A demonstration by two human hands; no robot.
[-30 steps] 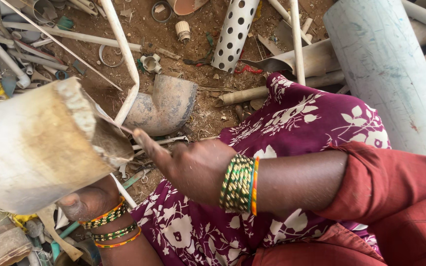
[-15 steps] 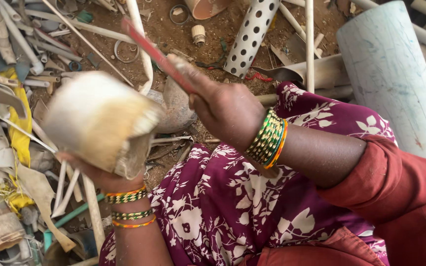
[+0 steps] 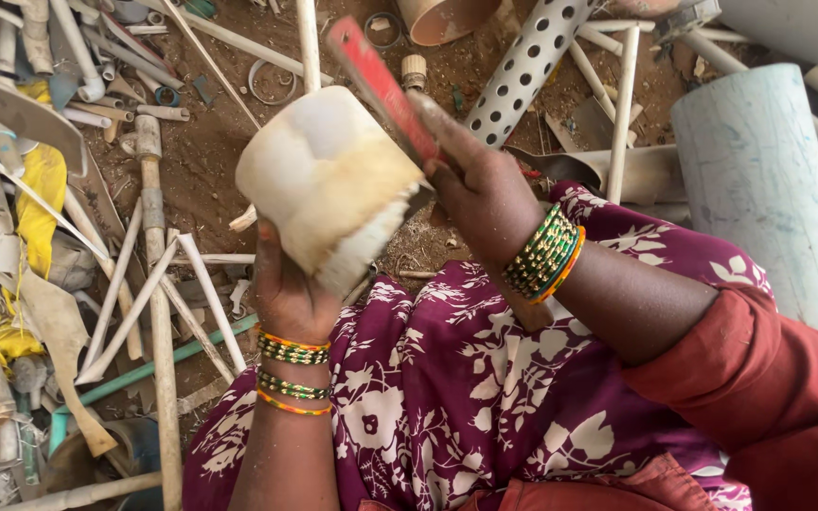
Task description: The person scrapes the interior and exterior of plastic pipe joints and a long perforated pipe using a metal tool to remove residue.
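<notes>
1 pipe stub, cream, stained: gripped from below by left hand, lifted clear of lap. 1 red-handled blade: clenched in right hand, edge laid against stub's rim.

Both hands raised: left hand and right hand clenched.

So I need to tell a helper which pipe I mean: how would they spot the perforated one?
Start at the big pale blue pipe on the right, then look left, past the thin white tubes. The perforated pipe lies slanted on the dirt, the only one dotted with round holes.
</notes>
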